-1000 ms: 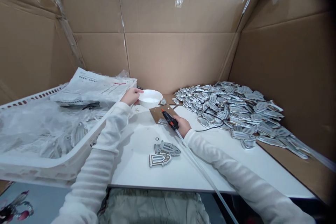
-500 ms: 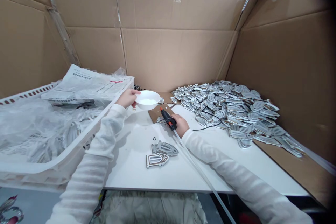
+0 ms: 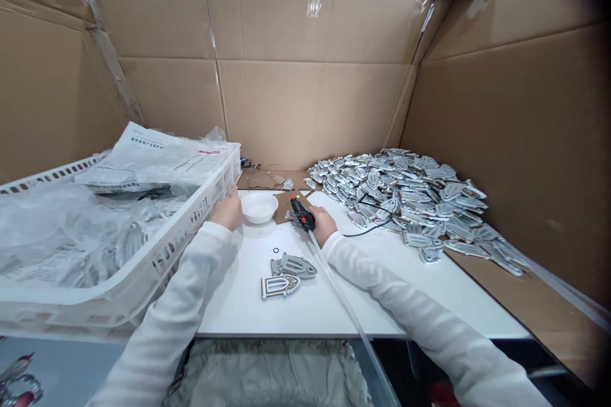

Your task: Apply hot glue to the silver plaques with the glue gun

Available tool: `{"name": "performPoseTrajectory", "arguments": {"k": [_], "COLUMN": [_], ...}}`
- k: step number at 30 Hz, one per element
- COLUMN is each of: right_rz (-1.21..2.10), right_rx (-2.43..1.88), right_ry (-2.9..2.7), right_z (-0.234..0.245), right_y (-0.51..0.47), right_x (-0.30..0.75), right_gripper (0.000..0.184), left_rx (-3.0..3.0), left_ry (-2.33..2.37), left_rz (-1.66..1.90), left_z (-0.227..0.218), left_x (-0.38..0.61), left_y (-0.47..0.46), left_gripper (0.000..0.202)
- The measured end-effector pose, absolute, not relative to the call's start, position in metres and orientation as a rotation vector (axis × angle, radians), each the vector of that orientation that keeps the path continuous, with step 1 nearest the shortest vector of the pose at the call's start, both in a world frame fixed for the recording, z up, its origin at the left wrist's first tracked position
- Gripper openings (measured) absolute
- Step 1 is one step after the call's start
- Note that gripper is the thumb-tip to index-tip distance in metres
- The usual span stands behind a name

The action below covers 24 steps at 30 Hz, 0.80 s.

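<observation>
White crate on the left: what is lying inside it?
Printed paper sheets lie in the white crate over clear plastic bags; grey pieces show through the plastic. Its bottom is covered and cannot be seen.

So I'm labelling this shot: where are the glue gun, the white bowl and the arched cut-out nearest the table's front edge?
glue gun [image 3: 301,215], head view, on its black body.
white bowl [image 3: 259,219], head view, on its near wall.
arched cut-out [image 3: 280,285], head view, on its middle.

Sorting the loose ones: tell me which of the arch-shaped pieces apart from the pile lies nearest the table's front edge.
The tan-rimmed arch-shaped piece; the greyer piece lies just behind it, toward the glue gun.
</observation>
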State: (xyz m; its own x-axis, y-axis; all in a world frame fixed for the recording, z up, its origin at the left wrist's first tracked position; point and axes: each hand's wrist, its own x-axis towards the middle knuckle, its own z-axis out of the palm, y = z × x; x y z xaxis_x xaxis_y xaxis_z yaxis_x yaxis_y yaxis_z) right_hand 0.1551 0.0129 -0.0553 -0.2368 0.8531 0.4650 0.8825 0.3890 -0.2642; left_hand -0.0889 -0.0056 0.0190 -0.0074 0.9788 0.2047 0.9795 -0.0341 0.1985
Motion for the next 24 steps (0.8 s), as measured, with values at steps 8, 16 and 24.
{"name": "performPoseTrajectory", "arguments": {"k": [8,16,24], "right_rz": [-0.059,-0.013,0.001], "right_rx": [-1.463,-1.448,-1.428], "right_ry": [-2.123,-2.147,-2.095], "right_z": [-0.057,-0.054,-0.056], "right_y": [0.014,0.014,0.015], "right_x": [0.154,0.154,0.153], "right_gripper": [0.012,0.011,0.011], "left_rx": [-2.472,-2.884,-2.539], "left_ry": [-2.024,-1.849,-2.002], "left_rz": [-0.103,-0.536,-0.279], "left_z": [-0.043,0.026,0.07], "left_x": [-0.077,-0.076,-0.067], "left_y": [-0.094,-0.051,0.021], "left_gripper": [0.044,0.032,0.018]}}
